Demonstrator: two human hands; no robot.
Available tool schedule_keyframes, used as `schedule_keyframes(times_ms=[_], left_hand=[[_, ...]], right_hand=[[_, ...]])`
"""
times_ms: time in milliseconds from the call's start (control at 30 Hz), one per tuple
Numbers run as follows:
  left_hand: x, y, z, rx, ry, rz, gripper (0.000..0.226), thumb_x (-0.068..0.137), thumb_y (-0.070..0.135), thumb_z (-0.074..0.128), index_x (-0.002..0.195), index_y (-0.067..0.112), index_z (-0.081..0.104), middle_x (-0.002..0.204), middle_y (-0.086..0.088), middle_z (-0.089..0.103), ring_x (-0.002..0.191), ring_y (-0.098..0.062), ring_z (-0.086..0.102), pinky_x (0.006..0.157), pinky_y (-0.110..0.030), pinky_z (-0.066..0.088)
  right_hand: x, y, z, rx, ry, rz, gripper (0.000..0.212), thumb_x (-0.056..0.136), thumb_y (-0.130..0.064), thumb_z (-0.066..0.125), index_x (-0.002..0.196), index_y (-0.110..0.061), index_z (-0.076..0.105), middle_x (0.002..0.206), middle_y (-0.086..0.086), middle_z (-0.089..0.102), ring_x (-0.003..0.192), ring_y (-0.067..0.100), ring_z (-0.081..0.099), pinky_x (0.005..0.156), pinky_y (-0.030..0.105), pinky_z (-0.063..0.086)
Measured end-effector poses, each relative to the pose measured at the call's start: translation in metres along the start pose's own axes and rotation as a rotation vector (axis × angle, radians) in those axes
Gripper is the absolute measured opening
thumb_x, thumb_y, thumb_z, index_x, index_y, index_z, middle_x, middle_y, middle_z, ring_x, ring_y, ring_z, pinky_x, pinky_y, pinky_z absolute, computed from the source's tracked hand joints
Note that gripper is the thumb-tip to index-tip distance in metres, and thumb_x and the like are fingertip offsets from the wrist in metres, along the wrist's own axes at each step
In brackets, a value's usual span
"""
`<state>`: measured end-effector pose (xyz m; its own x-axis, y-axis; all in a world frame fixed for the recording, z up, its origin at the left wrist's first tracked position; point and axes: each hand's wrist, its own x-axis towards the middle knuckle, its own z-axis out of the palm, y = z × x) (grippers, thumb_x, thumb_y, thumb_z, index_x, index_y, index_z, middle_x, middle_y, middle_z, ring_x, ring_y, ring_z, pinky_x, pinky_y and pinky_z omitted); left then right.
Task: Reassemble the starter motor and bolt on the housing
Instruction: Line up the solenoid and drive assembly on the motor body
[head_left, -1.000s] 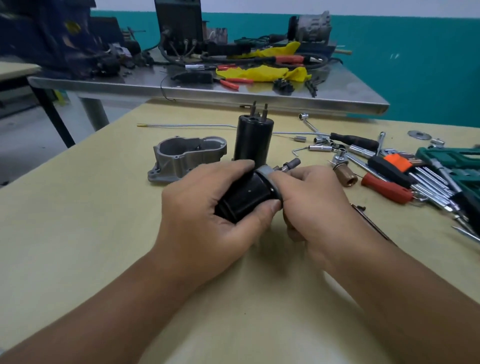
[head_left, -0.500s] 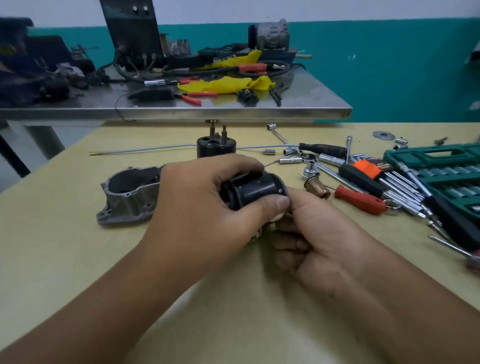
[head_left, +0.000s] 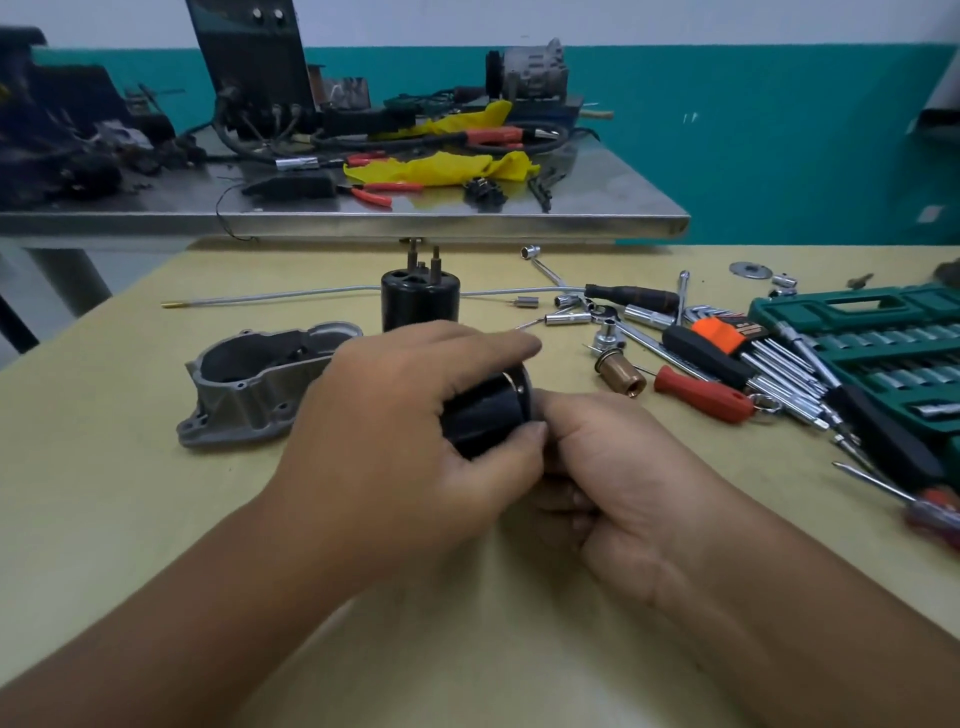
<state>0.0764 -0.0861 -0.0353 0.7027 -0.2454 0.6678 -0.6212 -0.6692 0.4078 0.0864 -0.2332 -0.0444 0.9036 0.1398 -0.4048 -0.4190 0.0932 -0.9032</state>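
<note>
Step in hand looked like motor-body assembly, not housing bolting yet. The left hand (head_left: 395, 431) gripped the black cylindrical motor body (head_left: 485, 413), lying on its side just above the pale yellow worktop (head_left: 104, 519), fingers curled over the top and thumb clamped underneath. The right hand (head_left: 613, 467) sat at the body's open end, touching it, fingers curled in under the rim. Probably it was seating or turning some part into that end, but the left thumb and the body hid the fingertips, so I couldn't tell what, if anything, they pinched.

The grey cast-aluminium housing (head_left: 249, 384) lay open side up on the worktop just left of the left hand, nothing fitted into it. A second black cylinder with upright terminal studs (head_left: 420, 304) stood behind the hands, apart from both.

My read: early to mid task. Next move called for finishing the fit at the end of the body, keeping the left grip steady so the part went in square, then mating the body to the housing.

Fasteners and tools were to the right: a copper-coloured sleeve (head_left: 621, 375), a red-handled screwdriver (head_left: 704, 397), loose chrome sockets (head_left: 569, 318), and a green socket set case (head_left: 883, 332). I couldn't pick out the through-bolts.
</note>
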Motion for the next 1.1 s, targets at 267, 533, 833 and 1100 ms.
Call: schedule_keyframes(times_ms=[267, 533, 833, 1100], left_hand=[[0.004, -0.033, -0.007, -0.137, 0.068, -0.044, 0.035, 0.067, 0.029, 0.089, 0.100, 0.019, 0.079, 0.088, 0.007, 0.076, 0.082, -0.011, 0.073, 0.072, -0.024, 0.060], [0.007, -0.059, -0.001, -0.946, 0.090, -0.474, 0.024, 0.060, 0.020, 0.081, 0.084, 0.021, 0.080, 0.099, -0.011, 0.078, 0.096, -0.030, 0.076, 0.074, -0.043, 0.064], [0.005, -0.066, 0.000, -1.091, -0.046, -0.475, 0.024, 0.060, 0.010, 0.075, 0.081, 0.020, 0.080, 0.096, -0.014, 0.077, 0.094, -0.031, 0.074, 0.072, -0.041, 0.062], [0.006, -0.068, 0.001, -1.131, -0.203, -0.338, 0.031, 0.059, 0.025, 0.092, 0.088, 0.022, 0.080, 0.103, -0.009, 0.075, 0.101, -0.031, 0.070, 0.078, -0.041, 0.060]], right_hand=[[-0.001, -0.014, -0.007, 0.102, 0.062, -0.043, 0.019, 0.095, -0.001, 0.054, 0.086, -0.010, 0.067, 0.069, 0.005, 0.051, 0.052, 0.011, 0.037, 0.047, 0.025, 0.028], [0.005, -0.016, -0.023, 0.066, 0.168, -0.397, 0.026, 0.102, 0.013, 0.043, 0.093, 0.002, 0.064, 0.067, 0.020, 0.069, 0.061, 0.026, 0.076, 0.053, 0.027, 0.061], [-0.008, -0.023, -0.032, -0.603, 0.272, -1.034, 0.012, 0.078, -0.035, 0.084, 0.075, -0.030, 0.073, 0.061, -0.013, 0.070, 0.045, 0.007, 0.061, 0.044, 0.013, 0.044], [-0.014, -0.020, -0.026, -0.922, 0.147, -1.146, 0.027, 0.090, -0.027, 0.077, 0.117, -0.030, 0.074, 0.092, -0.031, 0.069, 0.090, -0.018, 0.063, 0.080, -0.003, 0.040]])
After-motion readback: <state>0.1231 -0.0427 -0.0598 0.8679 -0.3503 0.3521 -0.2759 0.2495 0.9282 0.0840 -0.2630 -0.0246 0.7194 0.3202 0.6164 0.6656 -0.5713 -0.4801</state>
